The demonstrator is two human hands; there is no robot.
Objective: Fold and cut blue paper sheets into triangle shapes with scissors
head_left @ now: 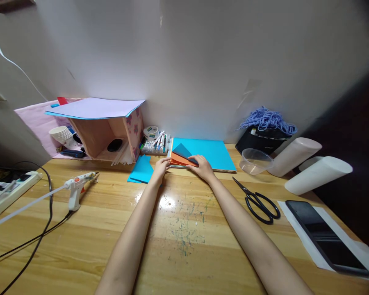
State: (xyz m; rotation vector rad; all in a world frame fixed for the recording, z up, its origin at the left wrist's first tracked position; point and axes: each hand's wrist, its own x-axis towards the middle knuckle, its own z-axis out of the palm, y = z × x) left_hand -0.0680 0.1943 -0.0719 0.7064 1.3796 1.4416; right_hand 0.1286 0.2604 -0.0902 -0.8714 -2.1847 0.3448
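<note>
Both hands are at a small stack of coloured paper [184, 160] at the far middle of the table; orange sheets and a dark teal corner show in it. My left hand [161, 169] is closed on the left end of the stack, its fingertips partly hidden. At the right end, my right hand [202, 167] has its fingers over the dark edge and its thumb along the near side. Behind the stack lies a large bright blue sheet [221, 151]. Smaller blue paper pieces [140, 169] lie left of my left hand.
On the left are an open box with a lilac roof [98, 107], a hot glue gun [77, 188] with its cord, and a power strip [15, 192]. Markers [155, 143] stand near the wall. On the right are black scissors [258, 203], a clear bowl [255, 160], white rolls [320, 174] and a phone [326, 235].
</note>
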